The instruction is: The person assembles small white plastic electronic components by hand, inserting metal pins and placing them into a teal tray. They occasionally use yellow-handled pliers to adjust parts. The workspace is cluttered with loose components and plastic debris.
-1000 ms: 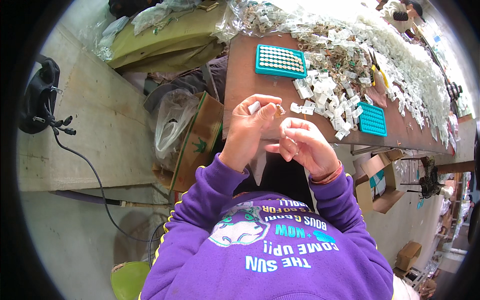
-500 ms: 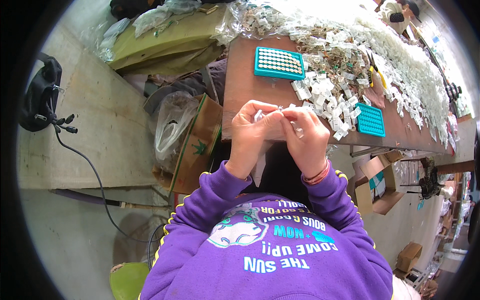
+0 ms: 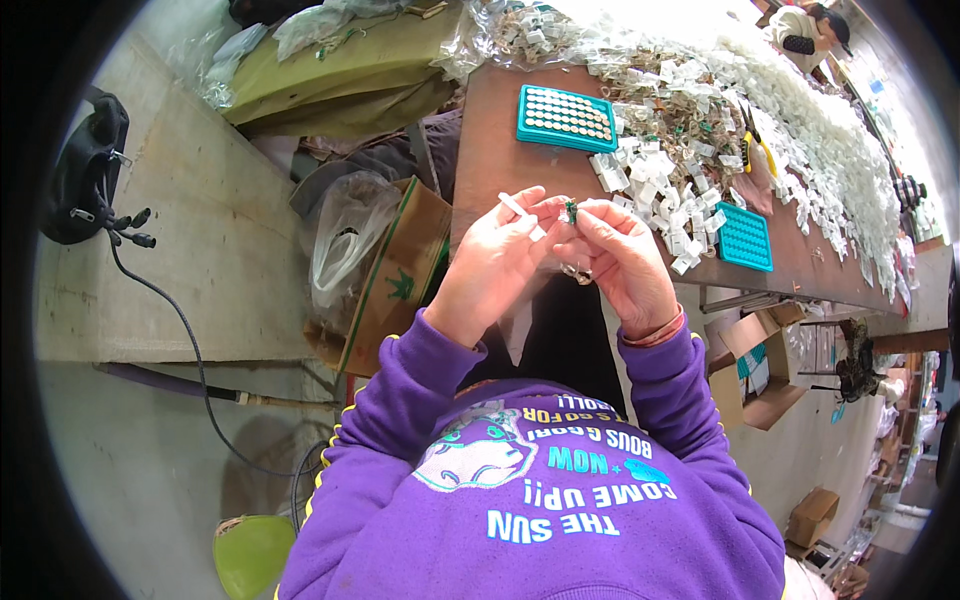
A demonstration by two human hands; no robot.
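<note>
Both hands are meeting in front of the chest, just at the near edge of the brown desk. The left hand is pinching a small white tube with its fingers closed around it, and the tube is sticking up and to the left, tilted. The right hand is grasping a tiny dark green part between its fingertips, right beside the end of the tube (whether the two pieces are touching I cannot tell). On the desk behind the hands a teal tray with rows of small round pieces is lying, a second teal tray is sitting further to the right, and a heap of small white plastic pieces is spreading between them.
</note>
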